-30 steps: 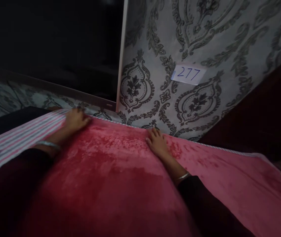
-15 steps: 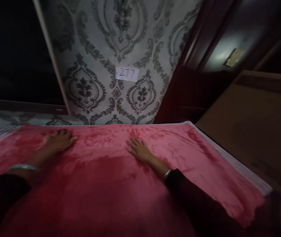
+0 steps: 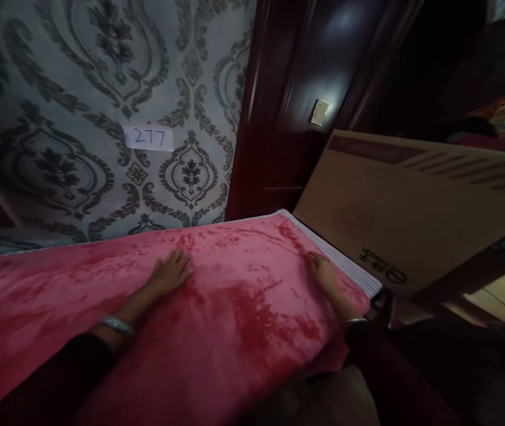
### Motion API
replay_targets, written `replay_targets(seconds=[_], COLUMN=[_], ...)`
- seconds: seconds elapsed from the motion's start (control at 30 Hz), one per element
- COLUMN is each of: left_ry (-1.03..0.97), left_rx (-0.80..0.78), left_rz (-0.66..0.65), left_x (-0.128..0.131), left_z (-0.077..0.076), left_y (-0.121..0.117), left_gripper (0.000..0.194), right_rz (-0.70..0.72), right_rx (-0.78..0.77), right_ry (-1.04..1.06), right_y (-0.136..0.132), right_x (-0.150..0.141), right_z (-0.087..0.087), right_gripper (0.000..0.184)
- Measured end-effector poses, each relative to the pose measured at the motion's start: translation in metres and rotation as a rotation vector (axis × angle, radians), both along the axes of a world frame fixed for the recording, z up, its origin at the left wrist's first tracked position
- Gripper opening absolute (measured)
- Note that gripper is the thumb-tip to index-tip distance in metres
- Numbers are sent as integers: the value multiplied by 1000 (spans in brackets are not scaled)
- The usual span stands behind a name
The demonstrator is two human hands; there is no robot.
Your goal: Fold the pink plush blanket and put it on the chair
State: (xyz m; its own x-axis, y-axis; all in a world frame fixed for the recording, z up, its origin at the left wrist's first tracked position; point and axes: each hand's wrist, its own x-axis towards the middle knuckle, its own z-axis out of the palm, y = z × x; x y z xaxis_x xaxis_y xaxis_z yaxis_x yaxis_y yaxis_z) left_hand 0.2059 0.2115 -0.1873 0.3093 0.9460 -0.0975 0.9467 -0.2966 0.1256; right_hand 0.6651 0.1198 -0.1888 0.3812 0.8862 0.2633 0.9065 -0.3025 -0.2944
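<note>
A pink-red plush blanket [image 3: 216, 307] covers a flat, raised surface before me. My left hand [image 3: 173, 272] lies palm down on it, fingers stretched out. A silver bangle circles that wrist. Near the blanket's right side rests my right hand [image 3: 324, 277], seen partly edge-on, its fingers slightly bent against the plush and the thumb side hard to make out. White-and-grey striped edging [image 3: 341, 254] runs along the right side, just beyond that hand. At the front right, the blanket hangs over the corner.
A large cardboard box [image 3: 403, 207] stands tilted close to the right side. Behind are patterned wallpaper [image 3: 114, 59] with a paper label [image 3: 150, 138] reading 277, and a dark red door [image 3: 279, 118] with a light switch [image 3: 319, 112]. Tiled floor [image 3: 496, 296] shows at right.
The view has turned to the right. My right hand has moved across to the blanket's right side, and my left hand now lies nearer that end, still flat.
</note>
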Motion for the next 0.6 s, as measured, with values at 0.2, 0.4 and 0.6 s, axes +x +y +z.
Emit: replay_targets(seconds=[0.2, 0.4, 0.6], left_ry=[42, 43, 52], left_rx=[187, 194, 209], left_rz=[43, 38, 38], left_x=[42, 35, 33], left_z=[-19, -25, -30], left_y=[-6, -2, 3], left_gripper=[64, 64, 64], right_rz=[-408, -410, -456], right_rx=[-215, -342, -206], right_ry=[65, 89, -36], right_y=[-11, -6, -3], right_x=[77, 104, 134], right_z=[5, -15, -5], right_gripper=[57, 43, 46])
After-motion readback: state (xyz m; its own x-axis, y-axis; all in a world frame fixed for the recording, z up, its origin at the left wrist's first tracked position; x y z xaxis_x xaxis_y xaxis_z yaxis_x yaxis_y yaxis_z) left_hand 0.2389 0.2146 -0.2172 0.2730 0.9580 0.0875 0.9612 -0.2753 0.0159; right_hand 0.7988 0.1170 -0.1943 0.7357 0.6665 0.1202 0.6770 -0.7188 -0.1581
